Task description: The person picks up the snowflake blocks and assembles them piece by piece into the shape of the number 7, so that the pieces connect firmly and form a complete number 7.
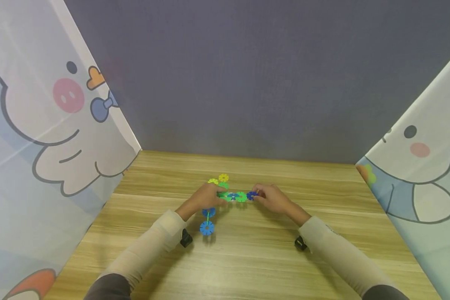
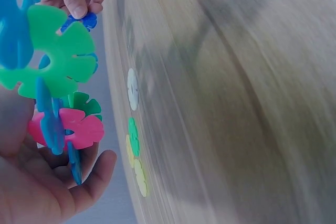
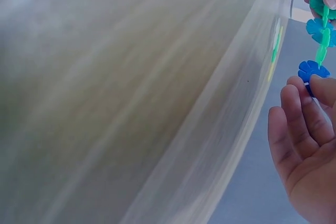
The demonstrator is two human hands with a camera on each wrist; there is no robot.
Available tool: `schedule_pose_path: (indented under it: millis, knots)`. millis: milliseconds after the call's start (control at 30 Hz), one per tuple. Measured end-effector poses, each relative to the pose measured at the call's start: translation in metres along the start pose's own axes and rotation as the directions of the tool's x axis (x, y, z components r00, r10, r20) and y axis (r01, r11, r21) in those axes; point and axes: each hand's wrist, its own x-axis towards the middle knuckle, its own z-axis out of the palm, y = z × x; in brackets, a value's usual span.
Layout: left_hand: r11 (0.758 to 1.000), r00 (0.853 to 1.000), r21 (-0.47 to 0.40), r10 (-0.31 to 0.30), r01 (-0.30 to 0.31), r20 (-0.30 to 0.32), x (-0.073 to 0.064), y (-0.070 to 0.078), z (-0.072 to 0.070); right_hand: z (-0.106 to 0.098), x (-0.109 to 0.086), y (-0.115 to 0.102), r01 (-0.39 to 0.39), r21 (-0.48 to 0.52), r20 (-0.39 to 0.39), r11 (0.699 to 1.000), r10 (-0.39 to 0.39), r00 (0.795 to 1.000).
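**While gripping chain [image 1: 233, 196] in both hands, mind the joins**

Nearest, at the cuffs [image 1: 172, 221]: black fittings [image 1: 186, 238]. Just beyond the left one: light blue disc [image 1: 207, 228], then edge-on green disc [image 2: 60, 53] and blue disc [image 1: 208, 212], apparently clear of table [image 1: 247, 258], judging by shadow.

Farther in, with left hand [image 1: 210, 196]: closed about mid-chain, pinching dark green disc [image 3: 316, 6] between thumb and fingers. With right hand [image 1: 273, 198], roughly level: pinching dark blue disc [image 1: 252, 195] at chain's end between thumb and forefinger, other fingers loosely bent. Between hands, above table: light green disc [image 1: 241, 197], meeting dark blue.

Beyond, lying on table: yellow discs [image 1: 223, 177], loose green disc [image 1: 223, 185], white disc [image 2: 133, 88]. Farthest: grey wall [image 1: 266, 83].

Possible trouble, near to far: sagging or snagging at light blue disc, from hanging unsupported beside left cuff; a sprung slot near dark green disc, from squeezing too hard; a missed or popped join at dark blue disc, from twisting out of line; scattered loose discs, from dipping left hand.

Hidden in head view: pink disc [image 2: 86, 128] and nearby joins, behind left hand. Slotted or merely touching at dark blue disc: cannot tell. White disc: barely separable from chain in head view, plainer from left wrist. From right wrist: chain cut off at frame edge, loose discs thinned to slivers.
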Motion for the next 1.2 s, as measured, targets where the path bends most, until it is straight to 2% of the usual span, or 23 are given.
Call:
schedule_pose_path:
  millis: [667,933,1200]
  knots:
    - [1.000,1.000,-0.004,0.012,-0.012,0.003,0.0048,0.0019,0.0008,0.0003,-0.0011,0.0033,0.036,-0.009,0.001,0.999,-0.036,0.999]
    - [0.999,0.999,-0.020,0.043,-0.043,0.004,0.0035,0.0011,0.0005,0.0047,-0.0003,0.0007,0.053,-0.001,-0.026,0.999,-0.053,0.998]
    - [0.997,0.996,0.001,0.079,-0.079,-0.035,0.0047,0.0013,0.0032,0.0063,0.0000,-0.0048,0.085,-0.022,-0.057,0.996,-0.086,0.995]
